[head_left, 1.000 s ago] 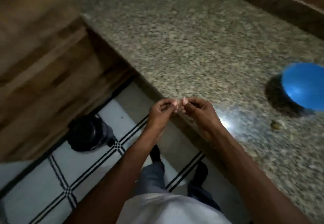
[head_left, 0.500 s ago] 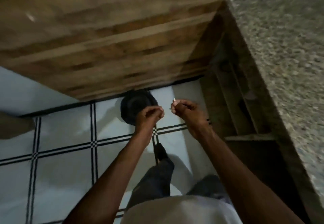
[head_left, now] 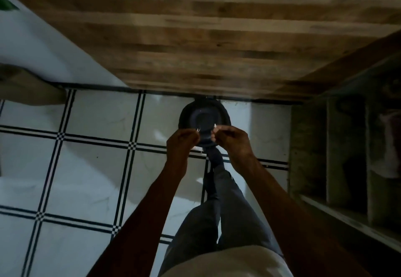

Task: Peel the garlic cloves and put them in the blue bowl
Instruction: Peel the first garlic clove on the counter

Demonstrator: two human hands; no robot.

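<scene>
Pinching garlic clove (head_left: 214,126) in right hand (head_left: 231,138), above dark bin (head_left: 204,114).

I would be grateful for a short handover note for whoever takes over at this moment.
Left hand: fingers curled, pinching a thin wisp of garlic skin.
Right hand: pinching a small pale garlic clove.
Both are held over the dark round bin on the tiled floor.
Blue bowl: out of view.
Done: peeling under way.
Left: finish this clove, bowl it, peel any others.
</scene>
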